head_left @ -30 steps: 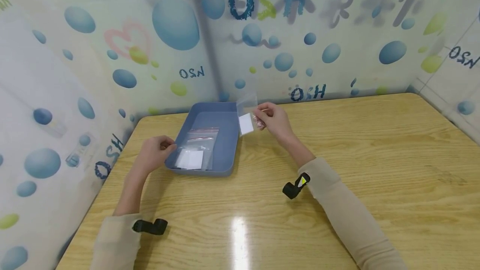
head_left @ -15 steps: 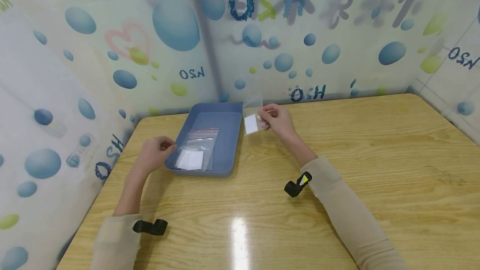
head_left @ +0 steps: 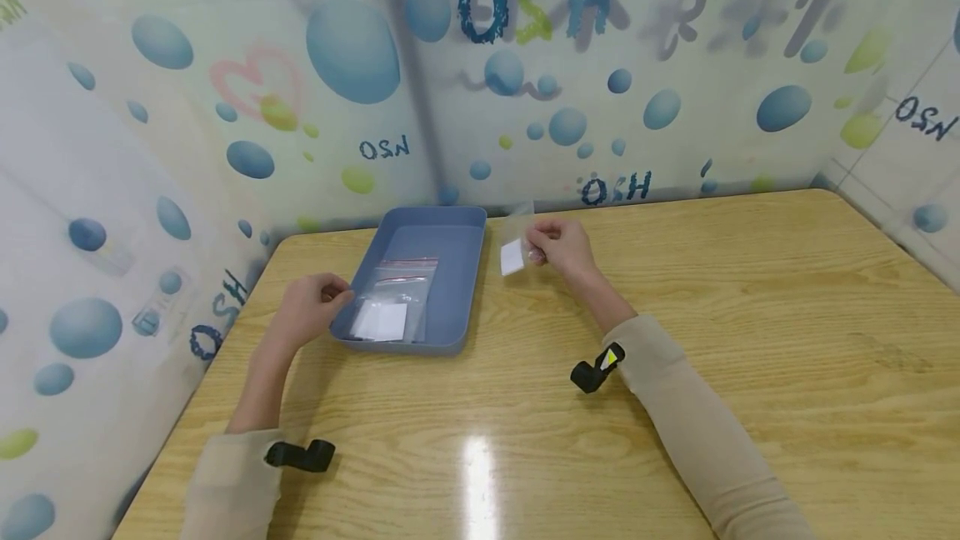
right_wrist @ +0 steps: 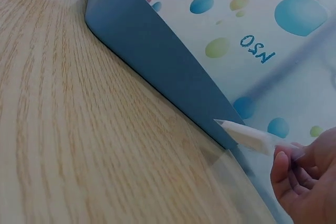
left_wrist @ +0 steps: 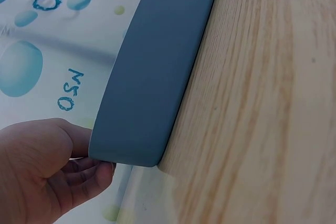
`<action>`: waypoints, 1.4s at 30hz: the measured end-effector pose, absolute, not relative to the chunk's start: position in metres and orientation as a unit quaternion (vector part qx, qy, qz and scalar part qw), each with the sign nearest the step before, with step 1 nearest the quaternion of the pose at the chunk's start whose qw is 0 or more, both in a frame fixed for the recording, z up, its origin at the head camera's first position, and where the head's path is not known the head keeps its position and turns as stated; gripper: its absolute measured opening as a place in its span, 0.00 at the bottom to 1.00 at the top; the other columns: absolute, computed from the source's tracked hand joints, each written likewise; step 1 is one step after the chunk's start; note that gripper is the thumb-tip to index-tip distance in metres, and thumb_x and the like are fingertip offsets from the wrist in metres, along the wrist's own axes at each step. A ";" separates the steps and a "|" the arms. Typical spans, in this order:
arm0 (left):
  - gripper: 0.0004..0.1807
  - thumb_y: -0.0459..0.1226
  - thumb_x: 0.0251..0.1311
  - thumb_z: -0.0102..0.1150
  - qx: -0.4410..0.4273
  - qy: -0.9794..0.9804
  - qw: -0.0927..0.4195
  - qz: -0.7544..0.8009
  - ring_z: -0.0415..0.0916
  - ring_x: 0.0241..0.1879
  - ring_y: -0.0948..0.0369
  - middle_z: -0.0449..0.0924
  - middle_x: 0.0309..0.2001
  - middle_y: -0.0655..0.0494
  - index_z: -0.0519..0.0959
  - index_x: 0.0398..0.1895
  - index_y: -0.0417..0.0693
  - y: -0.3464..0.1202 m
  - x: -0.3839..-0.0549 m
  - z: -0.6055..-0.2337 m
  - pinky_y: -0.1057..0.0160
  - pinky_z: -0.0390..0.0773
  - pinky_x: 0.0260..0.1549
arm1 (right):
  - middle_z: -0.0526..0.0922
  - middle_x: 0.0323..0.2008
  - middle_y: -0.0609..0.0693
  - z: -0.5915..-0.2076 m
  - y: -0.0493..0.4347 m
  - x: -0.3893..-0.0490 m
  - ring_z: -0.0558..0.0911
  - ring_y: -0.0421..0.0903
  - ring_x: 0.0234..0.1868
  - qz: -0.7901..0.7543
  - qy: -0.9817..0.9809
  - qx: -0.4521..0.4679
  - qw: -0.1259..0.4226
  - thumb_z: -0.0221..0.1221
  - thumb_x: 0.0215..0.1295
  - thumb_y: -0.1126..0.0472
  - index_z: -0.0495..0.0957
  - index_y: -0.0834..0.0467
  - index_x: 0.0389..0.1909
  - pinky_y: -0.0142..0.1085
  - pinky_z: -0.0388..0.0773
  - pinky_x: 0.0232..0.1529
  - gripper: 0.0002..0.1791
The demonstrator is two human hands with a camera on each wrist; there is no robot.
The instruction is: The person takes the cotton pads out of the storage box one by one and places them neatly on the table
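My left hand [head_left: 306, 307] pinches the left rim of a blue-grey plastic tray [head_left: 453, 277], near its front corner. In the left wrist view the thumb and fingers [left_wrist: 102, 178] close around the tray's edge. Clear zip bags [head_left: 386, 319] with a white card lie overlapped at the tray's near end. Beyond the tray's right side, my right hand [head_left: 564, 248] grips another small clear zip bag [head_left: 512, 257] by its side. This bag holds a white square and something small and reddish, partly hidden by the fingers. From the right wrist the bag [right_wrist: 251, 136] shows nearly edge-on, overlapping the tray's far end.
The wooden table [head_left: 675, 340] reaches to a wall [head_left: 525, 132] printed with bubbles and letters at the back and left. A black wrist camera [head_left: 302, 454] sits on the left sleeve and another camera [head_left: 596, 369] on the right.
My right hand has moved to the right with the zip bag, away from the tray's rim, and the bag has turned and dropped slightly. The left hand and the tray stay in place.
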State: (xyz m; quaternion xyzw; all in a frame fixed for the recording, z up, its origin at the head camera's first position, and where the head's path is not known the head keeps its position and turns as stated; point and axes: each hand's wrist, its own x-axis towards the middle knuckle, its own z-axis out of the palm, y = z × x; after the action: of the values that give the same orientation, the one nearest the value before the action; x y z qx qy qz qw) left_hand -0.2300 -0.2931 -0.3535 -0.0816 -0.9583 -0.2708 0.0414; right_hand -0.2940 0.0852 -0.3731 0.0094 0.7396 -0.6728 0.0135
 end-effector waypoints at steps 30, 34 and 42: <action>0.09 0.31 0.68 0.58 -0.096 -0.957 0.048 -0.270 0.82 0.39 0.45 0.84 0.38 0.38 0.82 0.41 0.29 -0.294 -0.227 -0.352 0.49 0.80 0.38 | 0.81 0.37 0.57 -0.382 0.090 -0.294 0.76 0.45 0.33 -0.510 0.859 0.042 -0.022 0.61 0.73 0.58 0.82 0.67 0.47 0.32 0.71 0.30 0.14; 0.10 0.31 0.68 0.58 -0.095 -0.956 0.045 -0.272 0.82 0.39 0.44 0.84 0.38 0.38 0.82 0.41 0.29 -0.294 -0.226 -0.352 0.49 0.80 0.38 | 0.81 0.38 0.58 -0.383 0.090 -0.295 0.76 0.46 0.33 -0.509 0.860 0.044 -0.018 0.61 0.72 0.58 0.82 0.67 0.47 0.33 0.71 0.31 0.14; 0.10 0.31 0.68 0.59 -0.093 -0.957 0.044 -0.272 0.82 0.39 0.45 0.84 0.38 0.38 0.82 0.41 0.29 -0.293 -0.227 -0.352 0.50 0.80 0.38 | 0.80 0.40 0.58 -0.386 0.092 -0.297 0.75 0.47 0.36 -0.505 0.862 0.045 -0.017 0.61 0.72 0.58 0.81 0.68 0.46 0.33 0.70 0.33 0.14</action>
State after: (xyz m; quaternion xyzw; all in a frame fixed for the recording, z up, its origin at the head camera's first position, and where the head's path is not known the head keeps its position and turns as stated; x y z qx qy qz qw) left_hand -0.2274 -0.2932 -0.3517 -0.0926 -0.9568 -0.2722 0.0442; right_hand -0.2967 0.0923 -0.3856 0.0446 0.8618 -0.5051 -0.0165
